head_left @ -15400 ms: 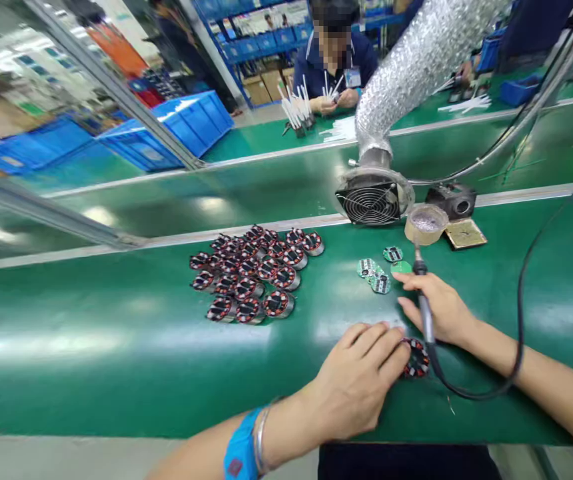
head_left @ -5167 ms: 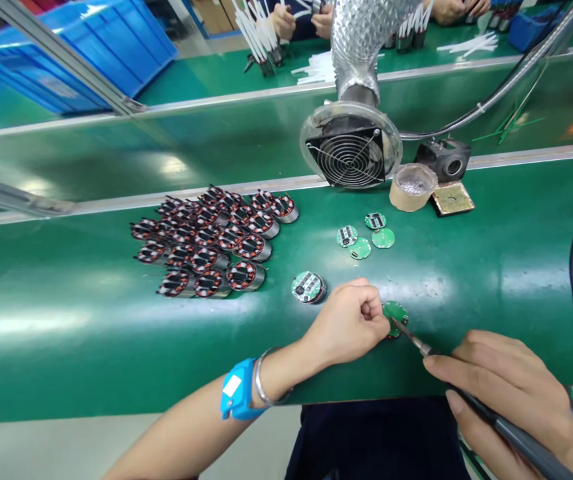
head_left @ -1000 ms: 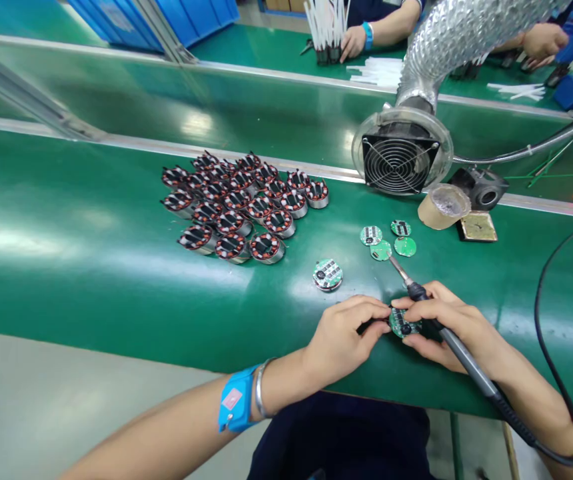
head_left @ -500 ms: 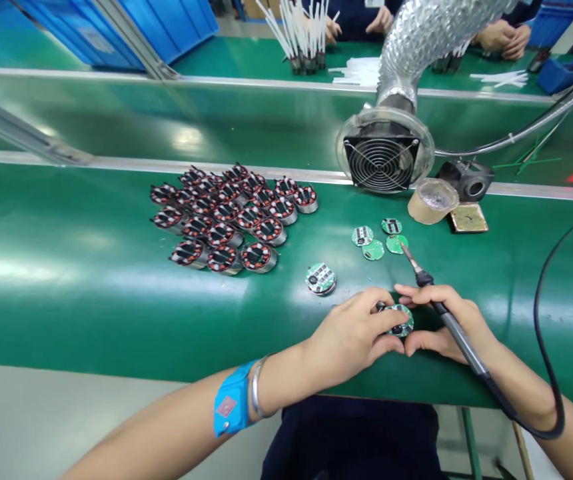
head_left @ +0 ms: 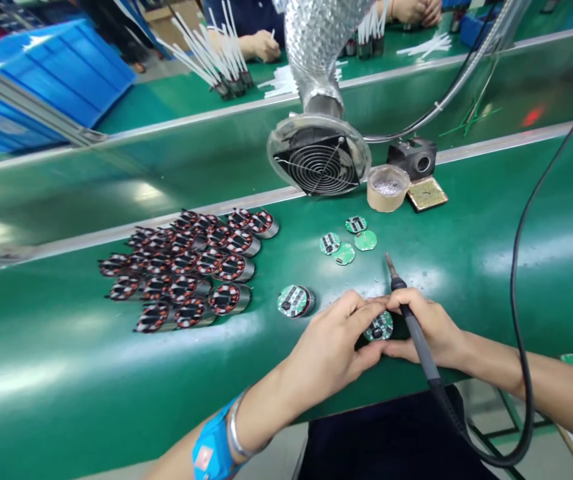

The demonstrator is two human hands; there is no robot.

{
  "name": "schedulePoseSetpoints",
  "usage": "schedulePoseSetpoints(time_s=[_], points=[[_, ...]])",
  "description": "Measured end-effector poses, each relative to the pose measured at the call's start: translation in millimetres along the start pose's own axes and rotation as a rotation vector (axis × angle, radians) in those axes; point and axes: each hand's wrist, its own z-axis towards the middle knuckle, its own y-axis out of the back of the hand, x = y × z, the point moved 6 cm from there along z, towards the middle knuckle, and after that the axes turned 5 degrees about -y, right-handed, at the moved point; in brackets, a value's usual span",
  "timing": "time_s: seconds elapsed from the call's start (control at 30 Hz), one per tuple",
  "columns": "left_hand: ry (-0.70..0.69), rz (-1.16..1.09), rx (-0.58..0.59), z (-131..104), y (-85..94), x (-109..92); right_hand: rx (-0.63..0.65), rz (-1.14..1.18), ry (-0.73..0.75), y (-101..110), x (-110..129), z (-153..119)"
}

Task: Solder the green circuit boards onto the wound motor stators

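My left hand (head_left: 334,340) has its thumb and fingers around the left side of a round green circuit board (head_left: 379,326) with black parts on it. From the other side, the fingers of my right hand (head_left: 429,327) touch the same piece. A soldering iron (head_left: 418,337) also lies in my right hand, its tip pointing up and away from the board. To the left stands a metal motor part topped with another green board (head_left: 292,301). Several loose round boards (head_left: 345,254) lie beyond my hands.
Several copper-wound motor parts (head_left: 229,299) stand at the left. A fan with a duct (head_left: 320,163) hangs over the bench (head_left: 266,373), near a tape roll (head_left: 386,193) and sponge tray (head_left: 427,195). The iron's cable loops at right. A person's hands (head_left: 265,47) are beyond the divider.
The camera view has turned and tilted. My left fingertips have shifted from the board's face to its upper edge, and my right fingers have closed in on the piece.
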Motion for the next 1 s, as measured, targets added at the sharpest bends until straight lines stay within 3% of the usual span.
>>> schedulePoseSetpoints(time_s=[0.2, 0.43, 0.8, 1.0], points=[[-0.017, -0.034, -0.031, -3.1, -1.6, 1.9, -0.023, 0.013, 0.11, -0.7, 8.9, -0.5], [0.079, 0.076, -0.088, -4.4, -6.4, -4.1, -0.043, -0.079, 0.151, -5.0, 17.6, -10.1], [0.123, 0.289, 0.004, 5.1, -3.8, -18.4, -0.113, -0.184, 0.244, -9.7, 17.4, -17.8], [0.053, 0.243, -0.102, -1.3, -11.8, -15.5, -0.138, -0.23, 0.281, -15.2, 17.9, -20.1]])
